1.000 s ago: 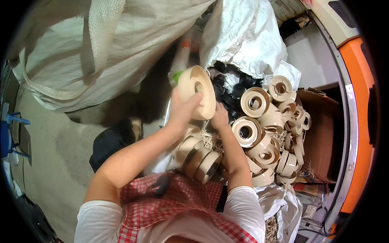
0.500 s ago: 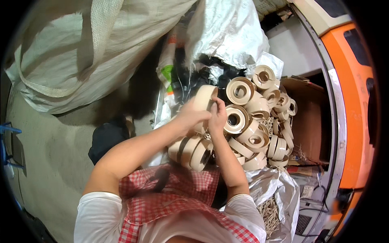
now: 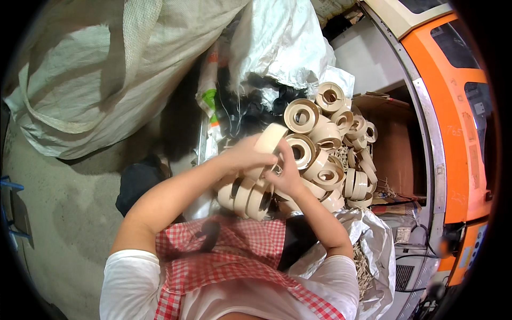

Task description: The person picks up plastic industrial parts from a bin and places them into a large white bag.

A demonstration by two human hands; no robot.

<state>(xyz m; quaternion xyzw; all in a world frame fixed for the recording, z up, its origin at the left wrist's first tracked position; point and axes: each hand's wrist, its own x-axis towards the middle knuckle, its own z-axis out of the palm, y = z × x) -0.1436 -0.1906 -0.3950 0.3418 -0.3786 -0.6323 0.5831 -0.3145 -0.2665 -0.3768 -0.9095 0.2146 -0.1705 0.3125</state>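
A round beige plastic ring [image 3: 271,137] is tilted up between my hands, over the near left part of a heap of like parts. My left hand [image 3: 246,154] grips it from the left, thumb across its near side. On the other side, the curled fingers of my right hand [image 3: 288,173] close on its edge and opening; the fingertips are partly hidden. Close beneath my hands stand several beige rings [image 3: 241,196] in a row. Right beside the held piece lies a beige round part with a dark centre hole [image 3: 301,151].
The heap of beige plastic parts [image 3: 325,133] spreads to the right, against an open cardboard box [image 3: 394,144]. White woven sacks [image 3: 277,42] stand behind it, and a large bag [image 3: 80,80] is at the far left. An orange machine [image 3: 445,122] borders the right; a plastic sack [image 3: 381,240] holds thin beige sprues.
The ring has come slightly nearer and is tilted more. My right hand has moved down and its elbow outward. The whole view has shifted a little.
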